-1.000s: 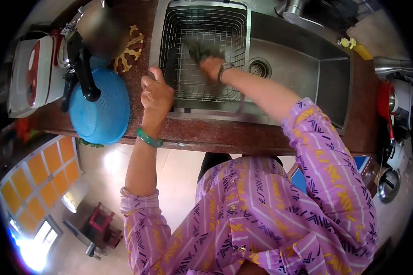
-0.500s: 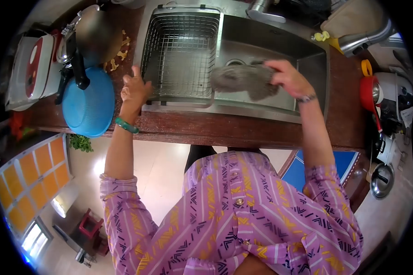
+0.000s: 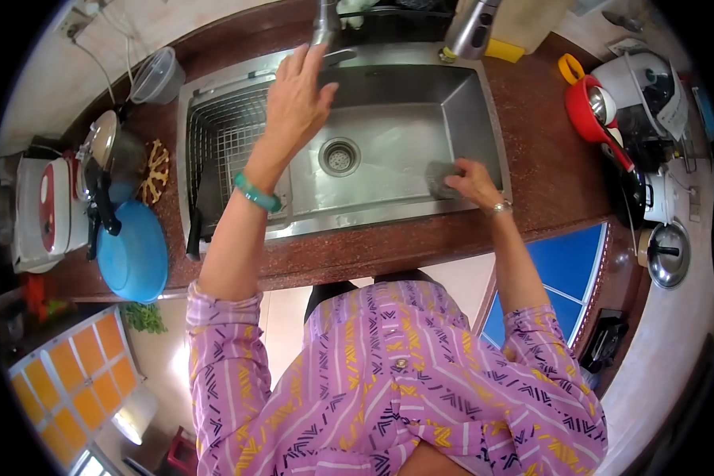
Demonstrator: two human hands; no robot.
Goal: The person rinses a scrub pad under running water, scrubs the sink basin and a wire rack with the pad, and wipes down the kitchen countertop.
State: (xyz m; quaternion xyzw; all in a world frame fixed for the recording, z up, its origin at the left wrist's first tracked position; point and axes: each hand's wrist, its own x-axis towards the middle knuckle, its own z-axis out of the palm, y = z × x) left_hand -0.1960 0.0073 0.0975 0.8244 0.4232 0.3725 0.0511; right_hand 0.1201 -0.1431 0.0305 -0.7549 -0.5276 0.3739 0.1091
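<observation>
My left hand (image 3: 296, 103), with a green bangle at the wrist, reaches over the sink near the base of the faucet (image 3: 325, 28). Its fingers are spread and hold nothing. My right hand (image 3: 476, 184) is at the right front part of the steel basin (image 3: 397, 119), closed on a grey cloth (image 3: 443, 178) that is blurred and hangs inside the basin. A round drain (image 3: 339, 157) shows in the basin floor. The wire rack (image 3: 230, 127) sits in the left part of the sink, partly behind my left arm.
A blue plastic basket (image 3: 133, 252), a pot (image 3: 107, 147) and a red-and-white box (image 3: 55, 202) stand on the left counter. At the right are a red pan (image 3: 583, 111), a white appliance (image 3: 623, 75) and a metal lid (image 3: 668, 254). A yellow sponge (image 3: 504, 51) lies behind the sink.
My left hand has moved from the counter's front left up to the faucet. My right hand has carried the cloth from the rack to the basin's right side. The view has shifted.
</observation>
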